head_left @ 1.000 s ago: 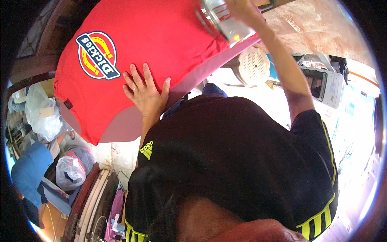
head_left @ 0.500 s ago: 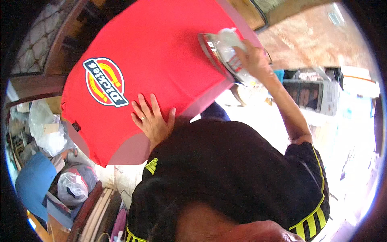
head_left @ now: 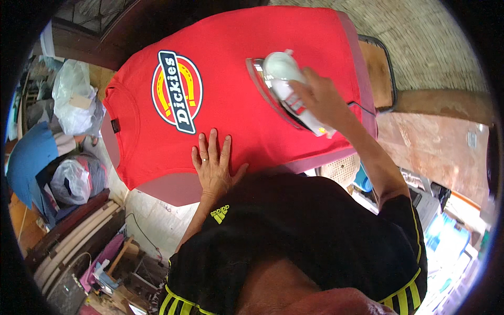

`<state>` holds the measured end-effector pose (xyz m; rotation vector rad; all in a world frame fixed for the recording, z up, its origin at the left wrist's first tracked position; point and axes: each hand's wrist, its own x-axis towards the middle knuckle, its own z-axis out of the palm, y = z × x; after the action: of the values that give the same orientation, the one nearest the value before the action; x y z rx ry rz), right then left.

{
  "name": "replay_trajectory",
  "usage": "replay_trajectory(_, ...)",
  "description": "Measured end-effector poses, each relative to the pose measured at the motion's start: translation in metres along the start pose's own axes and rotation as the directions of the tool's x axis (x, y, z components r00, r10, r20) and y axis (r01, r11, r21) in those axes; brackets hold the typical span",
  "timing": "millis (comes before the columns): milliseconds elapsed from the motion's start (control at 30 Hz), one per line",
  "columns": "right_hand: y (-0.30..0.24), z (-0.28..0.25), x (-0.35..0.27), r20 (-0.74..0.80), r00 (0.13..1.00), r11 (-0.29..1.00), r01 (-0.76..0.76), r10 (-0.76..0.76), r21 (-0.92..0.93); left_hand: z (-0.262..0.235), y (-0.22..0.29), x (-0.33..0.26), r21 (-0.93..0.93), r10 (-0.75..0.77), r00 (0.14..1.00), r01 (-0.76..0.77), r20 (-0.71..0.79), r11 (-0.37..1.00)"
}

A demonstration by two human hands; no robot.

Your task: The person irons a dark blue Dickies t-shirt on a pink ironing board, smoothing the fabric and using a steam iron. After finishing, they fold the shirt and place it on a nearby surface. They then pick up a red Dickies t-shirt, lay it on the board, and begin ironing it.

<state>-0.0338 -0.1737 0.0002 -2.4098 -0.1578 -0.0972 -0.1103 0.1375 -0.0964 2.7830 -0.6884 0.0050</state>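
Note:
A red T-shirt (head_left: 231,58) lies spread on an ironing board with a mauve cover (head_left: 168,190). A round-and-bar printed emblem (head_left: 177,92) in navy, yellow and white is on its chest, toward the neckline at the left. My right hand (head_left: 324,100) is wrapped round the handle of a white-and-grey clothes iron (head_left: 281,71), whose soleplate rests on the shirt's lower half. My left hand (head_left: 214,165), a ring on one finger, lies flat on the shirt near its close edge, fingers spread, just below the emblem. The iron's dark cord (head_left: 362,107) shows beside my right wrist.
Clear plastic bags (head_left: 76,105), a blue curved piece (head_left: 31,157) and stacked long boards (head_left: 79,247) crowd the left side. A black-framed stand (head_left: 391,73) projects past the board's right end. Blue containers (head_left: 446,231) stand at lower right.
The whole view has turned and shifted, showing more beyond the shirt's hem. On the shirt, the iron sits farther in from the near edge. My left hand stays flat below the emblem.

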Motion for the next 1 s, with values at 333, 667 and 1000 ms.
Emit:
replay_trajectory(333,-0.009,0.022,0.188,0.056,0.960,0.945,0.280,-0.274,-0.172,-0.026,0.016,0.026,-0.092,-0.098,0.995,0.099,0.016,0.991)
replay_trajectory(667,0.121,-0.089,0.117,-0.058,0.995,0.944,-0.093,0.079,-0.317,0.013,0.042,0.125,0.118,-0.092,0.983,0.111,-0.156,0.987)
replay_trajectory(1000,0.220,-0.135,0.133,-0.424,0.900,0.883,-0.279,0.103,-0.378,0.021,0.039,0.130,0.166,-0.050,0.982,0.081,-0.184,0.983)
